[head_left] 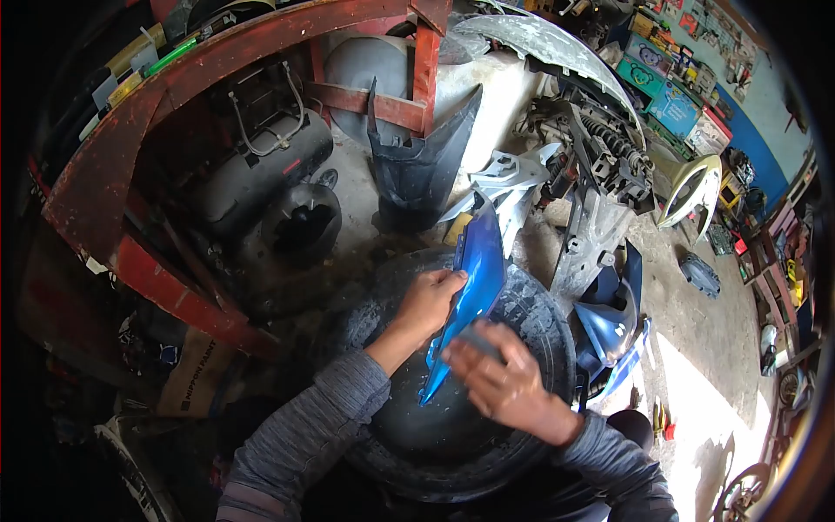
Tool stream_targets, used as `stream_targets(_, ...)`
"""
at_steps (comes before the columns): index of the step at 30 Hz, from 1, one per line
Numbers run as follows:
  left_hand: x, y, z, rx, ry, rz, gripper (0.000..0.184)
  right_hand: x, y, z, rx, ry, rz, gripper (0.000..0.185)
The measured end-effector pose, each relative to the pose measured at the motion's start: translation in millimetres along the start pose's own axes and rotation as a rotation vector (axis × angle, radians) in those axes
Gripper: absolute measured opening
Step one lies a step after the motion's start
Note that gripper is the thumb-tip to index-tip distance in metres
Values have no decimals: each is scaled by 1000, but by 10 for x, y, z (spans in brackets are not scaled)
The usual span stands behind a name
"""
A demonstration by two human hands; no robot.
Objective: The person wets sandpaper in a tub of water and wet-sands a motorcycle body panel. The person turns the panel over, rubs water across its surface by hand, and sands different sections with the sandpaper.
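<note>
My left hand point(428, 304) grips a glossy blue motorcycle fairing panel point(484, 252) by its left edge, with the thumb on its face. The long panel slants, its broad end up and its narrow tip down, over a wide black basin point(417, 435). My right hand point(503, 374), slightly blurred, is closed on a grey piece of sandpaper point(484, 339) against the panel's lower part. The fingers hide much of the sandpaper.
A red frame point(196, 304) stands at left around a black tank point(261, 165). A dark panel point(409, 174) stands behind the basin. More blue fairing parts point(609, 317) lie at right, below motorcycle parts point(600, 157). Nippon Paint cardboard point(196, 374) lies lower left.
</note>
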State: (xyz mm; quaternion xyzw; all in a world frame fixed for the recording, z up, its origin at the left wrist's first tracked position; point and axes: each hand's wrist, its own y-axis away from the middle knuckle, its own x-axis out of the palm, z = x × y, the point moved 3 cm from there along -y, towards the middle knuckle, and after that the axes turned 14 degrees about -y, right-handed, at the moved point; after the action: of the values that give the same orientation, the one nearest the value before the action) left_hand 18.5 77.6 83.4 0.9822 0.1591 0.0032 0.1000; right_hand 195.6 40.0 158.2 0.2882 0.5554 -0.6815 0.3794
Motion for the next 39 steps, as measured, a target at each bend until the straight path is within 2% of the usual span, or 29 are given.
stream_targets(3, 30, 37, -14, -35, 89, 7, 30, -6, 18, -63, 78, 60, -59, 47)
stream_targets(5, 21, 18, -58, -36, 93, 18, 31, 39, 66, 131, -17, -90, -55, 53)
stream_targets(7, 18, 50, -32, -68, 121, 8, 30, 18, 40, 67, -5, -125, -47, 53)
stream_targets(9, 6, 78, -53, -74, 109, 11, 30, -34, -5, -99, 108, 34, -63, 52)
stream_targets(10, 6, 82, -86, -71, 100, 12, 30, -17, 18, -59, 84, 40, -30, 52)
stream_targets(13, 19, 93, -98, -62, 195, -26, 30, 6, 72, 150, 33, -156, -22, 51)
stream_targets(17, -37, 187, -196, -138, 222, -23, 29, -7, 68, 12, 123, -28, -98, 55)
stream_targets(20, -17, 133, -142, -149, 271, 16, 27, 31, 87, 188, 59, -161, -111, 54)
stream_targets(23, 4, 90, 7, -181, 347, -99, 30, 49, 64, -2, 139, -89, -202, 54)
stream_targets(26, 2, 255, -85, -352, 227, -21, 35, 82, 122, 170, 129, -145, -201, 56)
stream_targets(30, 55, 316, -37, -328, 331, -47, 32, 96, 102, -30, 214, -148, -226, 54)
stream_targets(33, 14, 194, 67, -355, 283, -48, 31, 115, 162, 211, 122, -240, -171, 56)
stream_targets(36, 24, 188, 162, -421, 336, -37, 29, 75, 94, 48, 162, -181, -188, 51)
stream_targets(37, 38, 222, 102, -414, 343, -68, 33, 71, 93, 6, 208, -133, -192, 49)
stream_targets(39, 45, 195, 61, -394, 349, -102, 37, 40, 111, 195, 148, -136, -158, 56)
